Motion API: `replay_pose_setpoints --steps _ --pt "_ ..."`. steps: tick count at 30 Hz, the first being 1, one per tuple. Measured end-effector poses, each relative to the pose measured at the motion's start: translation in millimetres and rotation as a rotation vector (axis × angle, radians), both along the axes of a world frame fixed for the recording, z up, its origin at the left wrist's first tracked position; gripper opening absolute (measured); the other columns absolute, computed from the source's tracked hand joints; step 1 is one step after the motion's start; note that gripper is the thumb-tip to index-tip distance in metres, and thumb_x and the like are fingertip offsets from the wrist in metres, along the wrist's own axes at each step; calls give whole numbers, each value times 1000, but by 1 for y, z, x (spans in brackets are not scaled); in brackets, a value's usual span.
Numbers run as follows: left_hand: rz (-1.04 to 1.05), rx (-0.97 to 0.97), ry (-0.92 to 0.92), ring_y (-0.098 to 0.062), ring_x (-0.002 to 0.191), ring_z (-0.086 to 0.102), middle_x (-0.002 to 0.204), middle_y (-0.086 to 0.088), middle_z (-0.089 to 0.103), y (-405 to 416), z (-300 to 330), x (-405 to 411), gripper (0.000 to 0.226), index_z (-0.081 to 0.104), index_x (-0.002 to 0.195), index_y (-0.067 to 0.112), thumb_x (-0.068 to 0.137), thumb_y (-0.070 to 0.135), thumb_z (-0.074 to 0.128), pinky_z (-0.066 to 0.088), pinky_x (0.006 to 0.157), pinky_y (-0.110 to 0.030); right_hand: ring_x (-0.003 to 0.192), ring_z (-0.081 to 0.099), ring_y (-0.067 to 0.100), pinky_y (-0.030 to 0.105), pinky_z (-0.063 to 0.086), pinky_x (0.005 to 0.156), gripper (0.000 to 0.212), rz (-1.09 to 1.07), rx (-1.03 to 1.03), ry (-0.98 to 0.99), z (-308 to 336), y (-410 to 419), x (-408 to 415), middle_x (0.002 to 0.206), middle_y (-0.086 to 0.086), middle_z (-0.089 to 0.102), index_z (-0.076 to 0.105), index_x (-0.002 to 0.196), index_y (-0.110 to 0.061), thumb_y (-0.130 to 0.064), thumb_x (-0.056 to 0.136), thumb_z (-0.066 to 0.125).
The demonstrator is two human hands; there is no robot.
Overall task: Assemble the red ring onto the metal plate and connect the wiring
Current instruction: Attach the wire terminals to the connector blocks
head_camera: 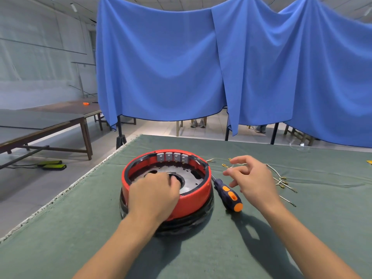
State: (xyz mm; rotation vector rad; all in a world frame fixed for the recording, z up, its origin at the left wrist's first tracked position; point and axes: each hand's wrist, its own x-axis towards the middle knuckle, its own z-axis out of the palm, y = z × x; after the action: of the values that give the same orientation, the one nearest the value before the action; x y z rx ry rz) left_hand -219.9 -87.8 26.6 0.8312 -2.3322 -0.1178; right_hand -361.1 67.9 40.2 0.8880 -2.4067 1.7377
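The left hand (155, 196) reached over the near rim of the red ring (193, 198), its fingers (174, 183) curled down onto the metal plate (191, 181) inside, at the edge of the plate's central hole; whether they pinched anything there could not be told. The right hand (251, 178) hovered above the surface (80, 228) to the right of the ring, its fingers (237, 159) loosely spread and holding nothing, though blurred. Between that hand and the ring lay a screwdriver (227, 193) with a blue and orange handle, its shaft touching the ring's side. The white wires (279, 179) with brass terminals lay just beyond and to the right of the right hand's fingers. The ring sat on a black base (187, 224), with four grey connectors (173, 157) along its far inner wall. A blue curtain (181, 67) hung behind the surface.
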Motion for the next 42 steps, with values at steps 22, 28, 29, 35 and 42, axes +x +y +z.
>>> replay_pose_setpoints --steps 22,28,29,35,42 --pt "8 103 -410 -29 124 35 137 -4 40 -35 13 18 59 25 143 27 89 39 46 39 96 -40 65 66 0 37 52 82 29 94 173 183 10 -14 47 72 -20 72 60 112 -29 -28 85 70" --pt "112 21 -245 -27 110 54 115 -5 59 -29 19 16 34 52 119 19 92 37 45 40 75 -35 62 67 1 30 51 79 20 170 240 140 10 -18 45 68 -20 71 65 99 -28 -24 81 73" --pt "83 32 -231 -26 111 53 114 -4 61 -30 18 16 33 57 115 19 91 39 45 41 77 -35 60 67 3 29 50 74 20 192 223 109 11 -18 45 68 -17 72 64 96 -28 -21 80 74" --pt "-153 165 -71 -18 108 49 107 4 57 -30 9 12 27 59 113 23 90 35 50 40 80 -31 56 70 22 16 39 42 20 343 85 -243 19 -25 54 70 6 74 56 82 -9 1 77 72" --pt "-279 172 24 -14 106 52 107 8 58 -31 8 12 27 61 112 25 87 23 53 44 84 -31 58 70 19 17 44 43 12 458 77 -439 29 -43 53 78 12 75 59 82 -9 -15 87 68"
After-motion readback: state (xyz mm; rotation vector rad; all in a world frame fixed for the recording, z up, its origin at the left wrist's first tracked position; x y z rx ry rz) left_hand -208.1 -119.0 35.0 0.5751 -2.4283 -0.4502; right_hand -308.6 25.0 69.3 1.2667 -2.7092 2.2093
